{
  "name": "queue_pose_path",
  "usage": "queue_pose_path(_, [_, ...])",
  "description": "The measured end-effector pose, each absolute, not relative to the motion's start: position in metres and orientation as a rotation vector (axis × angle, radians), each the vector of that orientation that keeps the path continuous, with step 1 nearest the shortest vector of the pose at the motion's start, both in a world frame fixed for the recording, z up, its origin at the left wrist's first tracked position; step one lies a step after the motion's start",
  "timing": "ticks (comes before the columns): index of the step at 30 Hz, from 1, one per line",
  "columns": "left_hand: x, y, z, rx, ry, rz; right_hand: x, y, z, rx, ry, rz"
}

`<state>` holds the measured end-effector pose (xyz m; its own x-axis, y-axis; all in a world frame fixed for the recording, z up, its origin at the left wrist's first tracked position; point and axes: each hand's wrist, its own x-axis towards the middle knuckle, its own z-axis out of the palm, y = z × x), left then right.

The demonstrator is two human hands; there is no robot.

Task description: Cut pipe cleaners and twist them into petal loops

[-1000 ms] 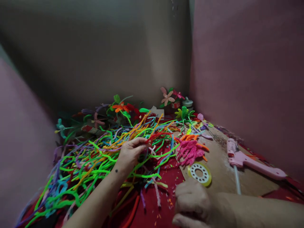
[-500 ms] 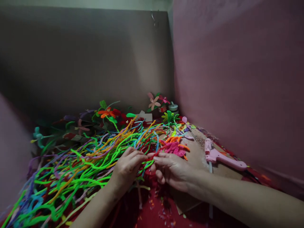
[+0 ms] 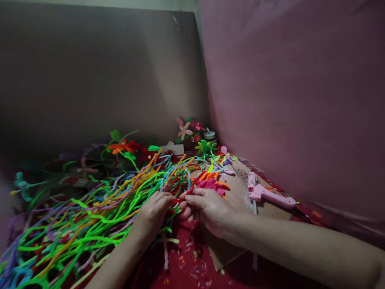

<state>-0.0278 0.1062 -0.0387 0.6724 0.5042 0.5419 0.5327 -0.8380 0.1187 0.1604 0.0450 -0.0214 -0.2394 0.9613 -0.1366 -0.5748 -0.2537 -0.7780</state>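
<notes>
At frame centre, the left hand (image 3: 153, 212) and right hand (image 3: 206, 206) pinch a red pipe cleaner (image 3: 180, 199), mostly hidden among the tangled pile (image 3: 90, 216); the lower-left strands are cut off.

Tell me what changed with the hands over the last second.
The right hand came up and leftward from the near edge to meet the left hand; both now pinch the red pipe cleaner at the pipe cleaner pile. The left hand kept its hold throughout. The glue gun and cardboard lie as before.
</notes>
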Motion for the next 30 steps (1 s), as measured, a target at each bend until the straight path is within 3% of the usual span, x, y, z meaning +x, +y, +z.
queue_pose_path(7, [-0.021,0.119,-0.032,-2.649,-1.444,-0.751,0.18,0.041,-0.009,-0.745,-0.617,1.749])
queue_pose_path(13, [-0.009,0.132,-0.025,-2.563,-1.569,-0.656,0.181,0.012,-0.02,-0.872,-0.874,1.811])
queue_pose_path(17, [-0.004,0.131,-0.029,-2.554,-1.578,-0.648,0.183,0.0,-0.024,-1.078,-1.12,1.956])
queue_pose_path(22, [-0.005,0.122,-0.028,-2.6,-1.529,-0.702,0.179,0.011,-0.015,-1.105,-1.341,1.785])
queue_pose_path(30, [-0.014,0.096,-0.031,-2.607,-1.126,-0.777,0.155,0.058,-0.004,-0.961,-0.93,1.644])
